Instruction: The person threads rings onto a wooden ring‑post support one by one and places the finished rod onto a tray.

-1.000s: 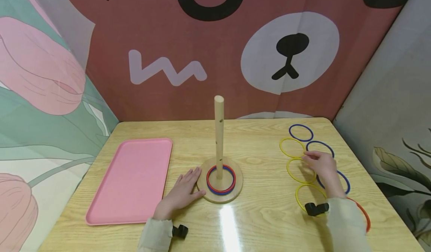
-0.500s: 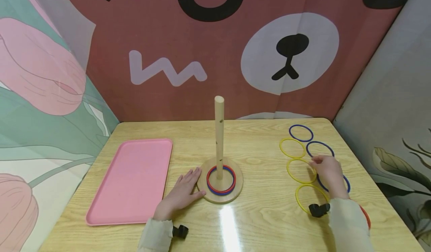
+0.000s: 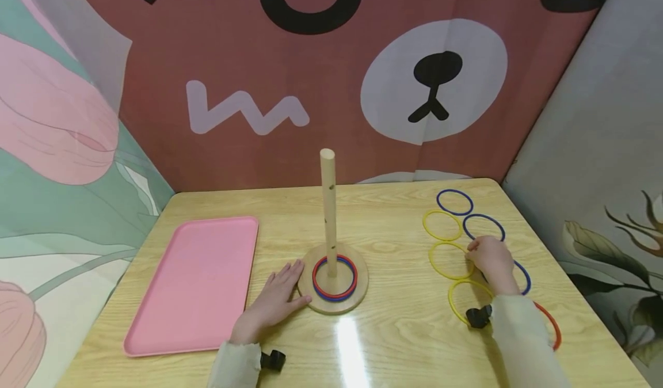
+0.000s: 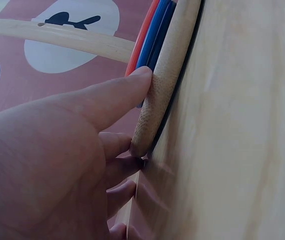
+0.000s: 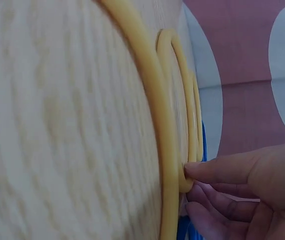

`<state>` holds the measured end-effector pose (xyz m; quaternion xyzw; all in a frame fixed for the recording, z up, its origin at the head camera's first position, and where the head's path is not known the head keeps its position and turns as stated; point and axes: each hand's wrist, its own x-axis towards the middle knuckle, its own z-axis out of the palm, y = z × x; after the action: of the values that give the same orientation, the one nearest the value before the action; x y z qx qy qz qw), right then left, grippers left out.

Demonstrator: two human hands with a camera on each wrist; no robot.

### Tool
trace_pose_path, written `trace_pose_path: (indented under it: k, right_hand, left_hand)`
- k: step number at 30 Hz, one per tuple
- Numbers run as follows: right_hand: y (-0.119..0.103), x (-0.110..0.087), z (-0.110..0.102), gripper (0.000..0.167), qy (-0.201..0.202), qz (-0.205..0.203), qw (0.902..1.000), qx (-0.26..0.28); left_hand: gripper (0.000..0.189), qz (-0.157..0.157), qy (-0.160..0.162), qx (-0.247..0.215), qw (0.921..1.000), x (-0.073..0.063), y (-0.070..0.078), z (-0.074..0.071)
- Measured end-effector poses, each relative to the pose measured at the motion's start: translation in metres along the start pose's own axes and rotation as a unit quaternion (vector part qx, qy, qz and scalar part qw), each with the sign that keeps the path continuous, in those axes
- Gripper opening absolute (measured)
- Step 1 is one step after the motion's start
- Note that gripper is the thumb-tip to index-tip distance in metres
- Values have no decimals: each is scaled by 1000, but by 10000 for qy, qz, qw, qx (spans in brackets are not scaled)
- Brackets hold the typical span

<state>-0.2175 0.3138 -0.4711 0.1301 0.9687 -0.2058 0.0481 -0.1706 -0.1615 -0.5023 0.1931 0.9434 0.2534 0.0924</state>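
At the right of the head view, my right hand [image 3: 493, 261] pinches the edge of the middle yellow ring [image 3: 430, 255] between thumb and fingertips. The right wrist view has the thumb on this yellow ring [image 5: 186, 186], with the fingers curled behind it. My left hand [image 3: 273, 301] lies with fingers extended against the round wooden base [image 3: 361, 278]; its thumb touches the rim. From the base rises an upright wooden peg [image 3: 329, 215]. Around the peg's foot lie a red ring [image 4: 143, 35] and, beneath it, blue rings [image 4: 156, 37].
Two more yellow rings lie by the right hand, the far yellow ring [image 3: 423, 222] and the near yellow ring [image 3: 449, 304]. Blue rings, such as the farthest blue ring [image 3: 437, 199], and a red ring [image 3: 558, 330] lie farther right. A pink tray [image 3: 197, 284] occupies the left side.
My right hand has drawn back slightly toward me and now pinches the middle yellow ring, which has shifted a little left. The head view has turned slightly. My left hand stays at the base.
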Motion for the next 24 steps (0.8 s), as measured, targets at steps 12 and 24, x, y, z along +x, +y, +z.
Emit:
trace_pose_path:
  k: [12, 24]
  right_hand:
    - [-5, 2, 0, 23, -307, 131, 9988, 370]
    - [-1, 5, 5, 29, -350, 357, 9884, 1433]
  left_hand:
    - [80, 3, -4, 8, 10000, -1, -1, 0]
    - [80, -22, -34, -27, 10000, -1, 0, -1]
